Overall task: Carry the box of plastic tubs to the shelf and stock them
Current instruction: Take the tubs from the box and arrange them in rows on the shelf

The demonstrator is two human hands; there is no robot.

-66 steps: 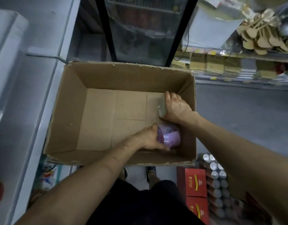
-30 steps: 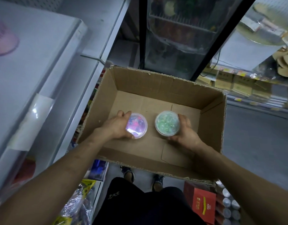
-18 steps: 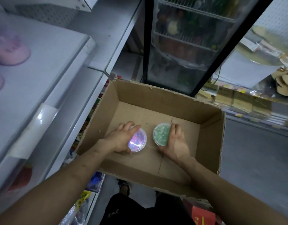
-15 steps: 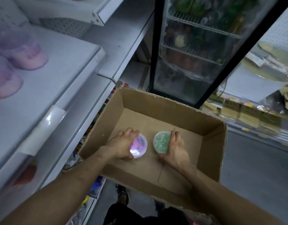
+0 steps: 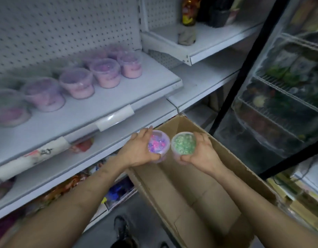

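Observation:
My left hand (image 5: pixel 136 149) grips a clear tub of pink and purple pieces (image 5: pixel 159 144). My right hand (image 5: pixel 202 154) grips a clear tub of green pieces (image 5: pixel 184 144). Both tubs are held side by side, lids up, above the far end of the open cardboard box (image 5: pixel 199 194), whose visible floor is bare. To the upper left, the white shelf (image 5: pixel 104 97) holds several pink and purple tubs (image 5: pixel 105 72) in rows.
A glass-door fridge (image 5: pixel 280 86) with a black frame stands right of the box. Above the tub shelf, a higher white shelf (image 5: pixel 199 42) carries a bottle. Lower shelves at left hold packaged goods. My shoes show on the grey floor below.
Both hands have lifted their tubs up out of the box. My view has swung up and left, bringing the shelf of tubs into sight.

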